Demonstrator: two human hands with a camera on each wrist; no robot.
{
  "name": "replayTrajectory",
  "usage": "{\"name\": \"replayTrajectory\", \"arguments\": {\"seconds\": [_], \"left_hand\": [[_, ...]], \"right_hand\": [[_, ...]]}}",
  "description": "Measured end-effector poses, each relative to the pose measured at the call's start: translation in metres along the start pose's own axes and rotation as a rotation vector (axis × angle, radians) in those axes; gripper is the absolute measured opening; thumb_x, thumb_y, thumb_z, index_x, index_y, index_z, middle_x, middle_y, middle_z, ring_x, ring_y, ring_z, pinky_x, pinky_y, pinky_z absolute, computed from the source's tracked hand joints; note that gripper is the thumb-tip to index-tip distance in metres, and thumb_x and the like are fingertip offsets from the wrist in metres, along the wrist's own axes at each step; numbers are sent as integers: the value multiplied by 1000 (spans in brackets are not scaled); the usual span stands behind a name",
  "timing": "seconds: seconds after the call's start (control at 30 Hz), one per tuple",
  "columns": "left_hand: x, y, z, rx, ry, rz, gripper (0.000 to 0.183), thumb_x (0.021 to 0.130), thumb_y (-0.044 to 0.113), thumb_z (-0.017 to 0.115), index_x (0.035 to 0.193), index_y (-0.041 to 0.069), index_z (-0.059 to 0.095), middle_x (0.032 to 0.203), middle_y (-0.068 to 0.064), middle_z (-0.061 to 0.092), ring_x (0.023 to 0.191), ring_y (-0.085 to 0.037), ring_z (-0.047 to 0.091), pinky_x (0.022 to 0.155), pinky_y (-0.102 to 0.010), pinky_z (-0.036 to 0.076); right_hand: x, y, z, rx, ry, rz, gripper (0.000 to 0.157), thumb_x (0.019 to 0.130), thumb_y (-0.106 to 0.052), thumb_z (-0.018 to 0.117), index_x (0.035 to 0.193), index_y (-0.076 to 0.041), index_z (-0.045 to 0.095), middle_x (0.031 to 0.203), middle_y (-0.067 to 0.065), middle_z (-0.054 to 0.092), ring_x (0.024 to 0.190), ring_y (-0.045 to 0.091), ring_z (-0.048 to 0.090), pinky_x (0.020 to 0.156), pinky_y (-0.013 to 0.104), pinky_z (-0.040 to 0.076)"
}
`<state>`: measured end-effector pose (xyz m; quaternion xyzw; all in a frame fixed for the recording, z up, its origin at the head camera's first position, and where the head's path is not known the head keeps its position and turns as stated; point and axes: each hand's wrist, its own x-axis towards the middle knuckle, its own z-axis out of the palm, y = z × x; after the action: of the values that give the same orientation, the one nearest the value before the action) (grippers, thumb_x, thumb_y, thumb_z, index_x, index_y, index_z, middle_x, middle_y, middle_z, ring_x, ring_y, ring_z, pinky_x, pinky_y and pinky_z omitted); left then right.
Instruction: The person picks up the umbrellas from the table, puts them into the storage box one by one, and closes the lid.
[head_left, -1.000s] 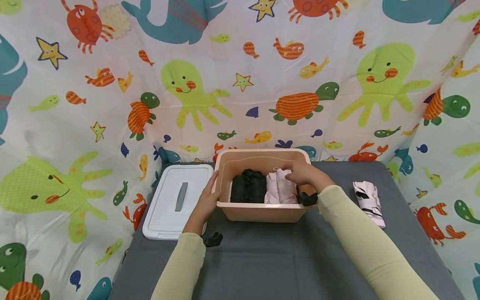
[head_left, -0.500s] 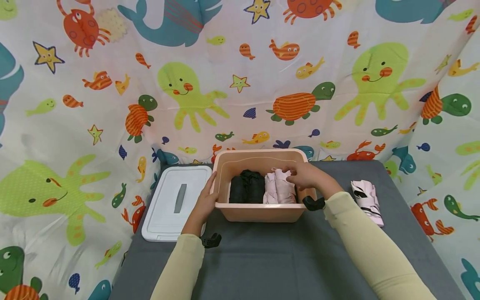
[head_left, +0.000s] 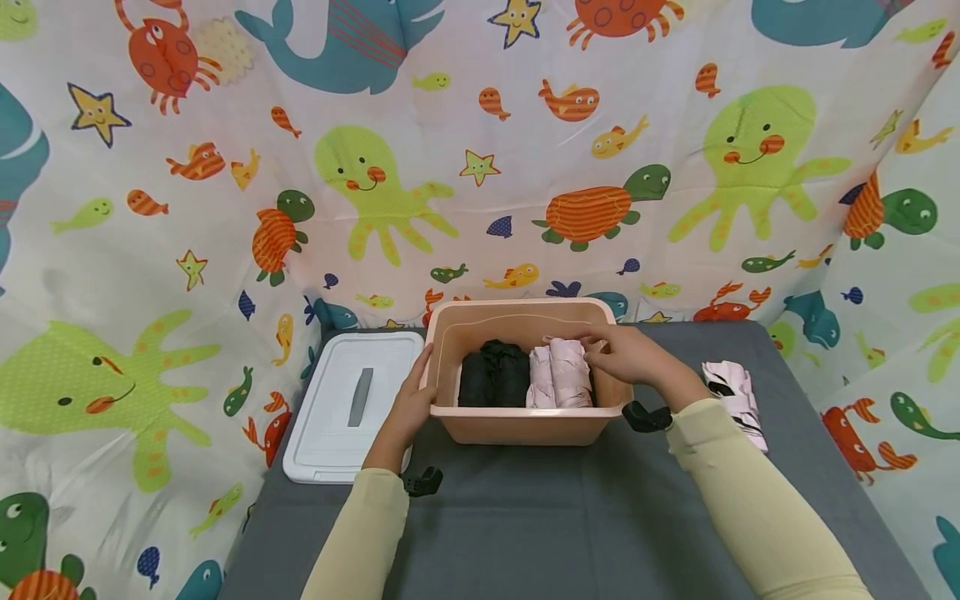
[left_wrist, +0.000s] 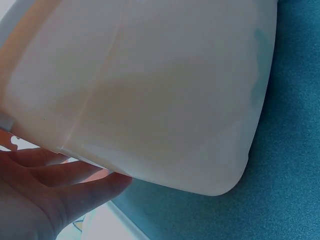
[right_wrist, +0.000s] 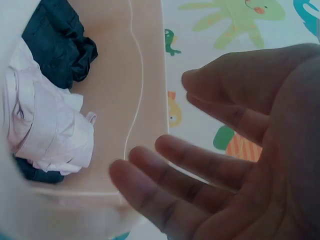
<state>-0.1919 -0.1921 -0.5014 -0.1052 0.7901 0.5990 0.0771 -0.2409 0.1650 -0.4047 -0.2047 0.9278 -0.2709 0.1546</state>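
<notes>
Left hand [head_left: 405,412] rests with straight fingers [left_wrist: 95,194] against the left wall of the bin [head_left: 525,429], while my right hand [head_left: 630,360] hangs over the bin's right side, fingers loosely spread and pinching nothing. I see the outer pink roll [head_left: 572,375] inside the bin, just left of those fingertips, long axis front to back. A folded pink bundle [head_left: 738,402] lies on the table [head_left: 525,533], right of the bin, slightly slanted lengthwise; my right hand is nearer to both. Compared with half a second ago, it has shifted right, off the roll; my left looks unmoved.
</notes>
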Motion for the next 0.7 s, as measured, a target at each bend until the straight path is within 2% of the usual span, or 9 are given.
{"name": "replayTrajectory", "arguments": {"seconds": [0.2,0.4,0.7], "left_hand": [[3,0,-3,-6,-27,-14,83,84,3,43,149,50,22,163,5,15,146,-35,25,107,-60,36],[3,-1,-2,7,-10,-14,82,85,6,45,146,56,23,162,6,17,145,-35,28,105,-59,38],[2,1,-1,11,-25,-29,81,86,7,46,151,48,19,164,3,12,146,-39,24,100,-59,41]], "right_hand": [[-10,8,-2,28,63,-7,39,94,-23,53,133,-18,58,125,19,60,104,32,60,80,47,55],[-15,20,-1,36,132,22,37,92,-19,53,128,-11,59,120,18,62,102,32,59,77,43,56],[-26,36,2,55,191,85,36,94,-20,52,128,-10,57,124,20,60,108,35,58,83,52,54]]}}
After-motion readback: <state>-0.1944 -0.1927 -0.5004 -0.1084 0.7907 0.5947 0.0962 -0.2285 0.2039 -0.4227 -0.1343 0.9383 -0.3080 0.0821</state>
